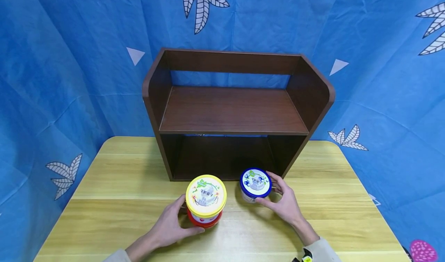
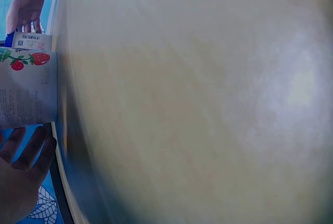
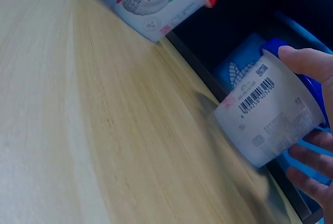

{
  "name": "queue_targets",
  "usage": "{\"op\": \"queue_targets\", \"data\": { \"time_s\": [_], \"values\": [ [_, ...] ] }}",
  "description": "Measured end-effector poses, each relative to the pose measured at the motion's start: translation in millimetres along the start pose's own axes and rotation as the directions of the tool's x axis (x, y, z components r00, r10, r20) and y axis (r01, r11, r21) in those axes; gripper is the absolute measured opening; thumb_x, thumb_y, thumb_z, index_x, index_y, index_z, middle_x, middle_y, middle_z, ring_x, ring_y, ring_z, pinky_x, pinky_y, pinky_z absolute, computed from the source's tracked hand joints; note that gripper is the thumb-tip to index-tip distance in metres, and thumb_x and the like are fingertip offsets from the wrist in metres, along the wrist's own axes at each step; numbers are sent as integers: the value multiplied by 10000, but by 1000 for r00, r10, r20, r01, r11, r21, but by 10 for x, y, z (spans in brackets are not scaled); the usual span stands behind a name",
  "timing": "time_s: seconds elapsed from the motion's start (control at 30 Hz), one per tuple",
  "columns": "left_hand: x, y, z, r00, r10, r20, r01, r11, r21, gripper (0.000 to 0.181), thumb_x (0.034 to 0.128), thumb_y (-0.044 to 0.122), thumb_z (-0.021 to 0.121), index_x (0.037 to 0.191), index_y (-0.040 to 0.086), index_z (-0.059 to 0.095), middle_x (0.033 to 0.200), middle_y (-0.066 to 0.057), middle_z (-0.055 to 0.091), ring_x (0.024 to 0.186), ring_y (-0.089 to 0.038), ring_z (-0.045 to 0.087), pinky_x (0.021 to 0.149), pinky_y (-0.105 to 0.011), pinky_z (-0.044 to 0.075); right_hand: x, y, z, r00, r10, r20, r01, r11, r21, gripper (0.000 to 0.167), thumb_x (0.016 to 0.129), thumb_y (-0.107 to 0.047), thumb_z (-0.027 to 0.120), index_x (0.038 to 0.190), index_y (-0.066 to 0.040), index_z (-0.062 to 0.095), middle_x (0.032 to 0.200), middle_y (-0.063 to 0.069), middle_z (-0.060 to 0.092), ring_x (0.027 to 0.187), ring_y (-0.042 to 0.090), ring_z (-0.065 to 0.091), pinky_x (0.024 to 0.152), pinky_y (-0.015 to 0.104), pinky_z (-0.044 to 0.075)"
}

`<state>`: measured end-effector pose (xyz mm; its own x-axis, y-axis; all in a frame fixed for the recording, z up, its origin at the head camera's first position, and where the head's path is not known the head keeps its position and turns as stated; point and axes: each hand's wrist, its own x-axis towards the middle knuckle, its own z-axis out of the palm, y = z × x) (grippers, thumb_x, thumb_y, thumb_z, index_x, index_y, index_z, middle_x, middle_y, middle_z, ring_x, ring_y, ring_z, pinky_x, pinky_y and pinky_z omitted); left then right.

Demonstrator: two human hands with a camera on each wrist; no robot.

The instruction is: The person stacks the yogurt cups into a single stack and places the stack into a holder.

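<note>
A yellow-lidded cup (image 1: pixel 206 195) stands on a red-lidded cup (image 1: pixel 212 223) on the table. My left hand (image 1: pixel 170 223) is at the left and front of this stack, thumb extended near the red lid; in the left wrist view, the fingers (image 2: pixel 36 154) are spread close to a strawberry-printed cup (image 2: pixel 28 91). To the right, a blue-lidded cup (image 1: pixel 255 183) stands upright before the shelf. My right hand (image 1: pixel 286 202) holds it loosely at the rim. The right wrist view shows the thumb against the blue lid (image 3: pixel 273 45) and the other fingers beside the white cup wall (image 3: pixel 270 109).
A dark brown two-level shelf (image 1: pixel 233 109) stands at the back of the wooden table (image 1: pixel 114 208), just behind the cups. A blue patterned cloth (image 1: pixel 87 80) hangs behind it.
</note>
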<state>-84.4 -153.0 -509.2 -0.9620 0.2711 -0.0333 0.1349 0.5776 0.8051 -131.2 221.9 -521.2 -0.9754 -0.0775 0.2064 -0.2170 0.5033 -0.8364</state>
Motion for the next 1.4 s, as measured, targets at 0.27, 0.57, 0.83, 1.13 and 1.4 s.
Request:
{"op": "queue_targets", "data": {
  "time_s": [0.27,0.57,0.83,1.13,1.4],
  "values": [
    [-10,-19,5,1000,25,-6,-26,1000,-10,895,714,512,957,1441,231,517,1337,70,682,1155,-150,670,986,-303,591,-12,-5,-11,1000,2,-2,-2,1000,1,827,780,-190,942,1499,-131,538,1356,106,705,1155,14,617,987,415,583],
    [-10,-27,11,999,33,2,-33,999,-23,909,717,518,955,1456,234,509,1346,76,677,1165,-146,666,1001,-317,588,-26,-10,-15,1000,16,-3,-16,1000,-9,835,773,-207,947,1496,-122,539,1374,114,696,1172,97,641,1010,453,562],
    [-7,-7,13,1000,16,1,-16,1000,-21,916,707,500,964,1457,232,512,1341,74,681,1163,-141,665,1017,-336,581,-42,19,-17,1000,-5,-22,5,1000,-15,824,766,-188,948,1483,-104,551,1342,120,710,1135,11,635,993,364,572],
    [-4,-18,7,1000,25,-17,-26,999,-27,909,690,488,976,1435,227,527,1305,74,698,1128,-109,687,1025,-351,583,-44,-42,-83,1000,-6,-22,6,1000,1,828,773,-190,944,1493,-119,542,1376,103,699,1124,-45,627,987,270,551],
    [5,-40,0,998,52,-19,-53,997,-54,887,690,465,983,1417,245,525,1291,69,704,1112,-126,712,1025,-361,590,-55,-171,-139,998,-59,-24,59,998,13,835,763,-158,944,1494,-115,543,1374,88,708,1128,-62,640,980,280,562]
  ]
}}
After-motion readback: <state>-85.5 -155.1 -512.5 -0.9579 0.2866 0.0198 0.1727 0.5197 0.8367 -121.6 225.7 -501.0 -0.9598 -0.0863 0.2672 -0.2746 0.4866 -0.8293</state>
